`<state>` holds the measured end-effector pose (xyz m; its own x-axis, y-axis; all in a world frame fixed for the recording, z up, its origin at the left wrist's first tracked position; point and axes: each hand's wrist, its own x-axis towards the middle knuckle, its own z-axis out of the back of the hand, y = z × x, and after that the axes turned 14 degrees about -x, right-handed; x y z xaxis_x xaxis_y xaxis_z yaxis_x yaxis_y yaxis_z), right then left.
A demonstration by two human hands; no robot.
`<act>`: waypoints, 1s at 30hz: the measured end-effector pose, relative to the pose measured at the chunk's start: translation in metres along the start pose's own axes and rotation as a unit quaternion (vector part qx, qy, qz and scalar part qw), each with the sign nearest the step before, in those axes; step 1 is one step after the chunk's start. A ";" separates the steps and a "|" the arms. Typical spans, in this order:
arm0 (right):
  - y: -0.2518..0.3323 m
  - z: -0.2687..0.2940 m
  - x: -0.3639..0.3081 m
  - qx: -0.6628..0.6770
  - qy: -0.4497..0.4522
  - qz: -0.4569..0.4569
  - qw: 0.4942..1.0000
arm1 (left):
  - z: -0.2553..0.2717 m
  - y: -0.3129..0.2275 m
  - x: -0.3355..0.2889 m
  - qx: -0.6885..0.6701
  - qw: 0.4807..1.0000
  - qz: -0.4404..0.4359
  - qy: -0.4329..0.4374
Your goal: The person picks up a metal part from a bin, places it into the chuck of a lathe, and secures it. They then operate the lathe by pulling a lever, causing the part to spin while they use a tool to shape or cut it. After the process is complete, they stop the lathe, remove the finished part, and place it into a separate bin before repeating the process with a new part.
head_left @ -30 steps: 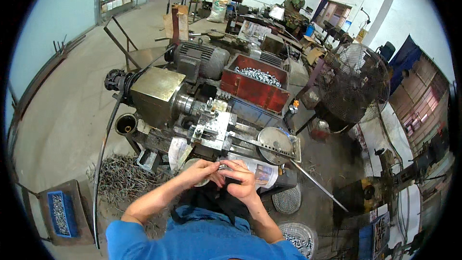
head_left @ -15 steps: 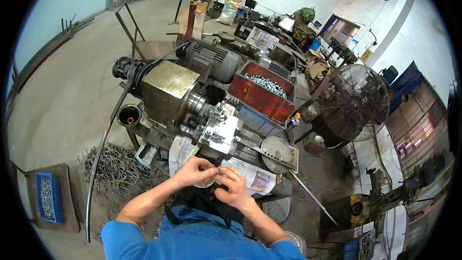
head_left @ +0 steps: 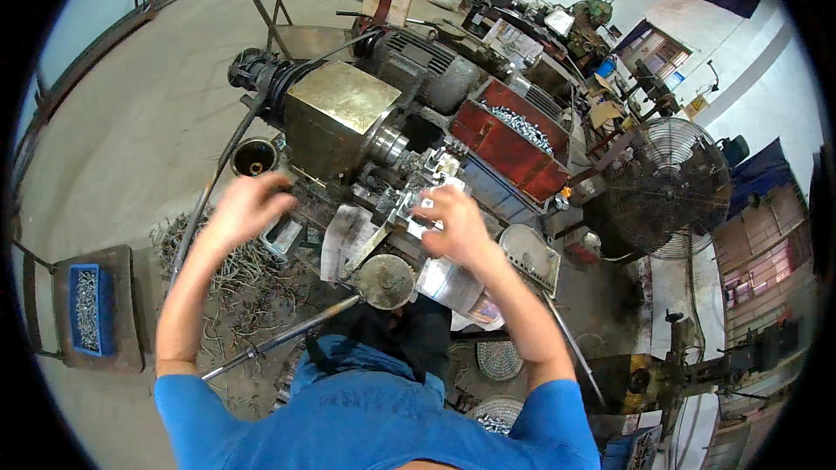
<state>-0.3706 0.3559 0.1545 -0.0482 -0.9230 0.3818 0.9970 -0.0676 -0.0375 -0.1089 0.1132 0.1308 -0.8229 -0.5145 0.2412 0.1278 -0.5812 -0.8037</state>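
My left hand is raised left of the lathe, near its headstock and a dark round pot. Motion smears it a little, but thumb and fingers stand apart and I see nothing in them. Over the lathe's tool slide, right of the spindle, hovers my right hand. Its fingers are bent and spread; whether they touch the slide I cannot tell. Between my forearms, close to my body, sits a round metal disc-like dish, with a long metal bar running down left from it.
Behind the lathe stands a red bin of small metal parts. A blue crate of similar parts rests at far left. Metal shavings cover the floor left of me. A large fan stands right; a long bar slants on the left.
My hands were together in front of my body, fingertips meeting. Now they are apart: the left has moved up and left, the right up and right over the slide. The dish has come into view.
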 end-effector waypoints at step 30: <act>-0.068 -0.085 0.099 -0.212 0.218 -0.065 0.950 | 0.194 0.230 -0.086 0.512 0.840 0.129 -0.125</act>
<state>-0.4487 0.2368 0.1165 -0.2823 -0.9593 -0.0060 0.8711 -0.2536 -0.4205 0.0985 -0.0986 0.0314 -0.5694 -0.7480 0.3411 0.7981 -0.6024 0.0114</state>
